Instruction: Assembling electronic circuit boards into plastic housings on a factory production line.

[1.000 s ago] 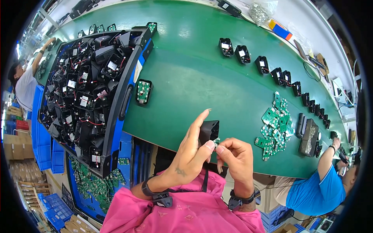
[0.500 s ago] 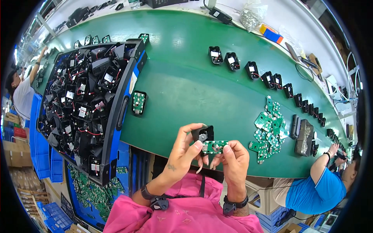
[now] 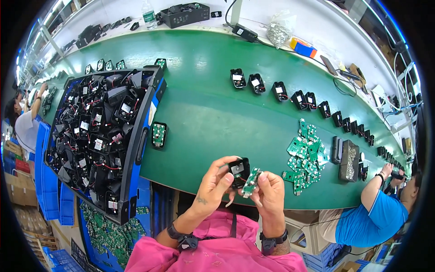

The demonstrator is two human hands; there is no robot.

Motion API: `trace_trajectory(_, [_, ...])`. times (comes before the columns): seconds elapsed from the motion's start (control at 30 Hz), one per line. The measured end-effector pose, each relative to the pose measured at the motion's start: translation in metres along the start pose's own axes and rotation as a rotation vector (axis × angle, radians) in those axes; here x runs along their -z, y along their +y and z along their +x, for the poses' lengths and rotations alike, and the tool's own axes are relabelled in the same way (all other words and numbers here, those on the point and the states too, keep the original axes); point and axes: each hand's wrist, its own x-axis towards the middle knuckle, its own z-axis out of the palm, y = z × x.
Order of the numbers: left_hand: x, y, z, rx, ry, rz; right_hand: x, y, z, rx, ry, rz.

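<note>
My left hand (image 3: 216, 181) grips a small black plastic housing (image 3: 239, 169), its open side up with a metallic part showing inside. Close beside it, my right hand (image 3: 270, 190) pinches a green circuit board (image 3: 252, 182) between thumb and fingers. The board is tilted at the housing's right edge; whether they touch I cannot tell. Left of my hands, another housing (image 3: 159, 135) with a green board in it lies on the green table (image 3: 213, 113). A pile of loose green circuit boards (image 3: 304, 156) lies to the right.
A large crate (image 3: 144, 119) full of black housings stands at the left. Housings (image 3: 280, 91) form a row along the far right. A foam block (image 3: 349, 161) lies beyond the board pile. A blue bin (image 3: 108, 226) of boards sits below; a co-worker in blue (image 3: 376, 222) sits at right.
My right hand has turned the circuit board from lying level across the housing's front to a steep tilt at its right, uncovering more of the housing. The view has shifted slightly.
</note>
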Motion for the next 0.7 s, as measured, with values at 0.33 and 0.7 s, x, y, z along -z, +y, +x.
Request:
trace_trajectory(0.33, [-0.008,-0.009,-0.001,-0.325,-0.041,0.523,-0.011,-0.035,-0.011,0.036,-0.133,-0.583])
trace_trajectory(0.7, [-0.012,0.007,-0.006,-0.185,-0.082,0.491,-0.013,-0.028,0.004,0.318,0.037,-0.932])
